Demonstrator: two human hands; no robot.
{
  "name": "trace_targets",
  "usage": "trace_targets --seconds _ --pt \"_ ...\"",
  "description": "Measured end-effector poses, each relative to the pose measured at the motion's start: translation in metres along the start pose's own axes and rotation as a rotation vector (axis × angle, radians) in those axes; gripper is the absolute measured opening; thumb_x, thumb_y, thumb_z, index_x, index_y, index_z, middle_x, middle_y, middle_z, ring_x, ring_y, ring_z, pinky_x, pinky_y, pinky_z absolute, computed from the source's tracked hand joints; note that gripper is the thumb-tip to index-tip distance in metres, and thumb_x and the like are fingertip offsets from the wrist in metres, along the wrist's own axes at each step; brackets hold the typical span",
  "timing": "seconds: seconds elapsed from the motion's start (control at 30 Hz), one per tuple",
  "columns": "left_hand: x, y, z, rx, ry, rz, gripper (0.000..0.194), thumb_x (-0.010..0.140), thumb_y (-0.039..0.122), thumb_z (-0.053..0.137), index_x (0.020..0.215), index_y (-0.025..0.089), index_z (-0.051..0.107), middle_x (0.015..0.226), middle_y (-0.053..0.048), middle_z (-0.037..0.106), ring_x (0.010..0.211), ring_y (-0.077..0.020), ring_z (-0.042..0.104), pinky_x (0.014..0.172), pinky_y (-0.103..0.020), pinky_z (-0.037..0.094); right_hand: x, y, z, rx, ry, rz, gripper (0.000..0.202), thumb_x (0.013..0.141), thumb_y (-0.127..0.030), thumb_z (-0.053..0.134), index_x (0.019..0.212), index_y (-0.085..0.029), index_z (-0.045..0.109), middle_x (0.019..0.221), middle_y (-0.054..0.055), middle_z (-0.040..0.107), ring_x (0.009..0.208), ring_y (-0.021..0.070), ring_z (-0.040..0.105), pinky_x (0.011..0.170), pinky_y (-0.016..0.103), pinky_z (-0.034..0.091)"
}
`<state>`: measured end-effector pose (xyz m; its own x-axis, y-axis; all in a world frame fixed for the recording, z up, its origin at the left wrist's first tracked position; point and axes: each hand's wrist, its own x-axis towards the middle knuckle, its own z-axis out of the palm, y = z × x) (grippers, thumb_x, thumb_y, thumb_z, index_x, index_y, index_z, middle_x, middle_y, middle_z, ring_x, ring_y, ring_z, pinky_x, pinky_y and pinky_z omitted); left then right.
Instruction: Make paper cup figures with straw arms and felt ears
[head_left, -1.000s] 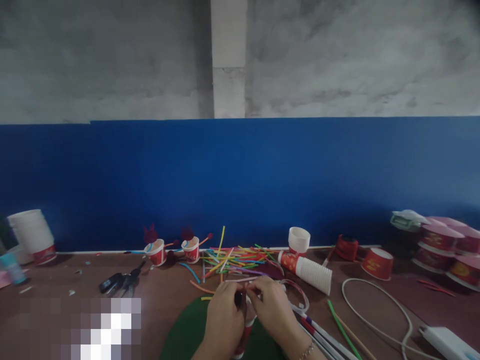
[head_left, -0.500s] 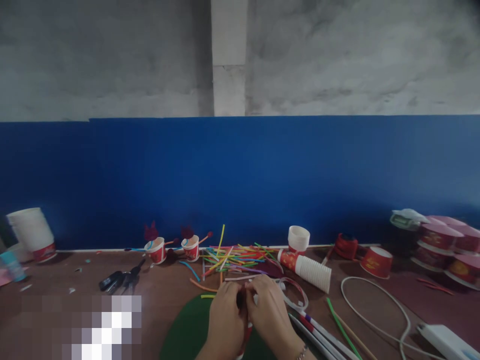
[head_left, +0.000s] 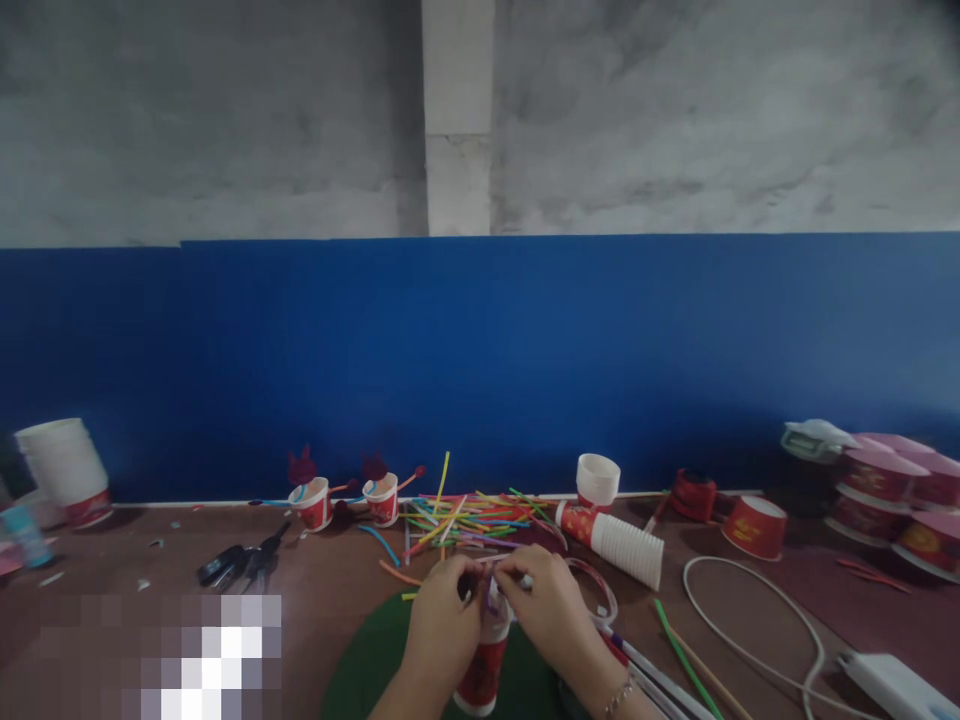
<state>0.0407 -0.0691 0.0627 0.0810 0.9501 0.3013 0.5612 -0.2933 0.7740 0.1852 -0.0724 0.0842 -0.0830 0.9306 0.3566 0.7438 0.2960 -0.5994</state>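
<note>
My left hand [head_left: 448,612] and my right hand [head_left: 547,607] meet at the middle of the bench, thumbs and fingertips pinched close together. Between them is a thin purple strip [head_left: 493,597], which both seem to grip; its ends are hidden by the fingers. Just below the fingertips stands a red and white paper cup [head_left: 484,672], slightly tilted, over a round green mat [head_left: 367,655]. Whether the strip is fastened to the cup I cannot tell. A bracelet circles my right wrist.
Behind my hands lies a pile of coloured strips [head_left: 465,520]. Two decorated cups [head_left: 313,508] stand left of it. A stack of cups [head_left: 619,545] lies to the right, near a white cable [head_left: 750,640]. Dark scissors [head_left: 259,562] lie at left; a blue wall panel [head_left: 480,360] rises behind.
My hands have moved slightly apart and the fingertips now show a purple strip between them. The red and white cup below has come more fully into view.
</note>
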Motion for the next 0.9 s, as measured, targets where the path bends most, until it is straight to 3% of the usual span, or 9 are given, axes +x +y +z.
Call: trace_targets --seconds 0.3,0.67,0.9 --pt "0.0 0.001 0.0 -0.075 -0.016 -0.066 0.013 0.078 0.024 0.053 0.079 0.019 0.064 0.083 -0.004 0.069 0.079 -0.0186 0.061 0.07 -0.026 0.042 -0.009 -0.005 0.018 -0.079 0.173 -0.067 0.015 0.075 -0.009 0.056 0.068 -0.02 0.064 0.075 0.002 0.067 0.077 0.0197 0.058 0.072 0.029 0.034" --pt "0.001 0.004 -0.002 -0.122 -0.039 -0.075 0.014 0.075 0.024 0.054 0.078 0.019 0.067 0.081 -0.004 0.071 0.074 -0.0194 0.061 0.067 -0.026 0.042 -0.007 -0.004 0.018 -0.052 0.15 -0.125 0.014 0.074 -0.01 0.052 0.067 -0.019 0.059 0.072 0.003 0.063 0.075 0.0197 0.055 0.071 0.03 0.038" --pt "0.006 0.0 -0.002 -0.208 -0.053 -0.05 0.013 0.074 0.023 0.053 0.075 0.017 0.066 0.075 -0.004 0.07 0.072 -0.0191 0.062 0.064 -0.025 0.042 0.0 -0.001 0.013 0.156 0.089 0.015 0.012 0.071 -0.014 0.051 0.063 -0.018 0.059 0.067 0.003 0.063 0.068 0.018 0.057 0.062 0.026 0.04"
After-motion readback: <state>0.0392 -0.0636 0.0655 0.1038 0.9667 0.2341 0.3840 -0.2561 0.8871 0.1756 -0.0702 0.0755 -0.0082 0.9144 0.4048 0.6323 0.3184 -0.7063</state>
